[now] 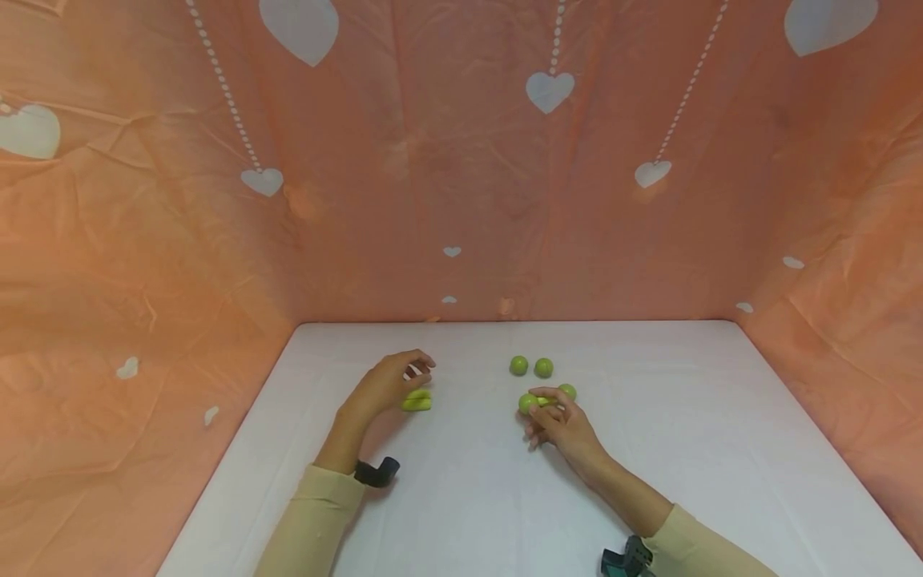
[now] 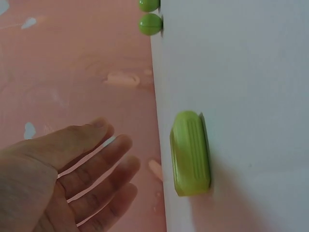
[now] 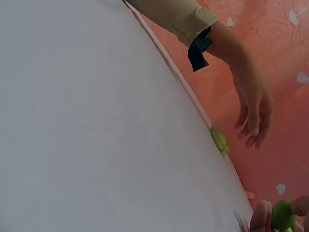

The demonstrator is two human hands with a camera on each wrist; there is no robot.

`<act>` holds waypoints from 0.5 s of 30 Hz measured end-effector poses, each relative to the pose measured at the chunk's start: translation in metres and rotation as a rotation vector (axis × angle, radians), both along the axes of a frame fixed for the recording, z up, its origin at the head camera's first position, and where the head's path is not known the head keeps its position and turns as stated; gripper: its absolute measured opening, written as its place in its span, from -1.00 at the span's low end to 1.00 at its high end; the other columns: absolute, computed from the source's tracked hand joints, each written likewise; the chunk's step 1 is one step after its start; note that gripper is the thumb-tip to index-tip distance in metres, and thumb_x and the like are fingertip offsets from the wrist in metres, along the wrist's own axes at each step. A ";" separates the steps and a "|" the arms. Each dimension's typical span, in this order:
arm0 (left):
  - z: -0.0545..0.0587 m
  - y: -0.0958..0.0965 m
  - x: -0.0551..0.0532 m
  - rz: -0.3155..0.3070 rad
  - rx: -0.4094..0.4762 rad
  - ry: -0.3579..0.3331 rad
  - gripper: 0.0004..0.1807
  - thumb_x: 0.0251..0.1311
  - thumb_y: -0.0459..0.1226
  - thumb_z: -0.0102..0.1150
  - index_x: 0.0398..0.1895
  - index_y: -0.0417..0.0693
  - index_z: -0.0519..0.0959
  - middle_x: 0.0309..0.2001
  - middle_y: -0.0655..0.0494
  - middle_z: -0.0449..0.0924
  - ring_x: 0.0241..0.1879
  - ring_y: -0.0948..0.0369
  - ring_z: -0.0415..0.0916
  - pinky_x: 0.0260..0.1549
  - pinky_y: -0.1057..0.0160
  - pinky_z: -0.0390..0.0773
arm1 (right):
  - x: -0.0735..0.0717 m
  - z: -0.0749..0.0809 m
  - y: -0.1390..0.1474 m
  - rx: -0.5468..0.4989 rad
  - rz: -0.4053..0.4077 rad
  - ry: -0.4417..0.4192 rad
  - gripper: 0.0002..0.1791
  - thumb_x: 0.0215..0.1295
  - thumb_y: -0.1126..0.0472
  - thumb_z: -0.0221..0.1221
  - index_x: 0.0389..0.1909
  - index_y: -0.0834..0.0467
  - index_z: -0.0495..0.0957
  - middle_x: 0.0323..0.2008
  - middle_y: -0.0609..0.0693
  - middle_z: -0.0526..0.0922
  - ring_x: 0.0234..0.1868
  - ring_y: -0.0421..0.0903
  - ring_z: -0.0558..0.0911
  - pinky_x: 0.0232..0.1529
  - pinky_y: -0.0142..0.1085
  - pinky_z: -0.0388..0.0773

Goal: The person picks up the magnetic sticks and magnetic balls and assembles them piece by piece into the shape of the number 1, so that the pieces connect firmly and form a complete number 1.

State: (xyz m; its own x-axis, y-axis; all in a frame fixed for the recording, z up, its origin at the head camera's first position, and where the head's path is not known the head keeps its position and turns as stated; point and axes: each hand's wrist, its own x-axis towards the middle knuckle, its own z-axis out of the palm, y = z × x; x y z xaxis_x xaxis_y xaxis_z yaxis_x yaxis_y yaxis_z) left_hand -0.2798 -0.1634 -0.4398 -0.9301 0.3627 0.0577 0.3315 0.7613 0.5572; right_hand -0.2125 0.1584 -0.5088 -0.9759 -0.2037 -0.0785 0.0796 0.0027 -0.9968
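My right hand point(image 1: 566, 429) pinches a small green ball point(image 1: 529, 403) between thumb and fingers. A yellow-green piece point(image 1: 544, 401) shows just beside that ball, partly hidden by the fingers. One more green ball point(image 1: 567, 391) appears behind the fingers. Over on the left, my left hand point(image 1: 389, 381) hovers with loosely bent fingers and holds nothing. Close below it, yellow-green ribbed pieces point(image 1: 416, 400) lie side by side on the white table. The left wrist view shows a ribbed piece point(image 2: 190, 154) with a rounded end, apart from the fingertips point(image 2: 126, 141).
Two green balls point(image 1: 518, 365) point(image 1: 544, 368) rest on the white table point(image 1: 461, 497) beyond my right hand. Orange sheeting point(image 1: 433, 160) with pale hearts rises around the table's back and sides. A dark wrist strap point(image 1: 376, 473) is on the left arm.
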 end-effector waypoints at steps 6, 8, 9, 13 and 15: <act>-0.006 -0.009 -0.002 0.010 -0.013 -0.025 -0.73 0.27 -0.19 0.20 0.02 0.05 0.57 -0.15 0.27 0.62 -0.09 0.21 0.54 -0.09 0.07 0.51 | 0.001 0.001 0.000 -0.012 0.008 0.001 -0.49 0.35 0.05 0.15 0.24 0.10 0.30 -0.16 0.35 0.62 -0.39 -0.06 0.65 -0.31 -0.23 0.63; -0.008 -0.011 -0.003 0.016 -0.013 -0.033 -0.74 0.26 -0.20 0.20 0.00 0.05 0.59 -0.16 0.25 0.63 -0.10 0.20 0.54 -0.08 0.07 0.50 | 0.001 0.001 0.000 -0.013 0.009 0.002 -0.49 0.35 0.05 0.15 0.25 0.11 0.30 -0.16 0.35 0.62 -0.40 -0.06 0.65 -0.31 -0.23 0.63; -0.009 -0.011 -0.003 0.017 -0.013 -0.034 -0.75 0.26 -0.20 0.20 -0.01 0.05 0.59 -0.17 0.24 0.63 -0.10 0.19 0.54 -0.07 0.06 0.50 | 0.001 0.001 0.000 -0.013 0.010 0.002 -0.49 0.35 0.05 0.15 0.25 0.11 0.29 -0.16 0.35 0.62 -0.40 -0.06 0.66 -0.31 -0.23 0.63; -0.010 -0.014 -0.004 0.031 -0.013 -0.064 -0.78 0.26 -0.20 0.20 -0.04 0.06 0.61 -0.19 0.22 0.63 -0.11 0.18 0.53 -0.06 0.06 0.50 | 0.001 0.001 0.000 -0.014 0.011 0.001 -0.48 0.35 0.06 0.15 0.26 0.12 0.29 -0.16 0.34 0.62 -0.39 -0.06 0.66 -0.31 -0.24 0.63; -0.010 -0.015 -0.004 0.032 -0.009 -0.079 -0.79 0.25 -0.20 0.21 -0.06 0.06 0.62 -0.18 0.20 0.63 -0.11 0.17 0.53 -0.05 0.04 0.50 | 0.001 0.001 0.001 -0.017 0.010 0.002 -0.48 0.35 0.07 0.15 0.26 0.12 0.29 -0.16 0.35 0.62 -0.39 -0.06 0.66 -0.31 -0.24 0.63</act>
State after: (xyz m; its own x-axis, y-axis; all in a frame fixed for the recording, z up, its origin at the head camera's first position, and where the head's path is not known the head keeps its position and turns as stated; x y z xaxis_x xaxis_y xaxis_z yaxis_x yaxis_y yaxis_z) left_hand -0.2840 -0.1785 -0.4496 -0.9428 0.3327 -0.0197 0.2618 0.7758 0.5741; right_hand -0.2111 0.1590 -0.5075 -0.9738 -0.2151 -0.0734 0.0781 -0.0133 -0.9969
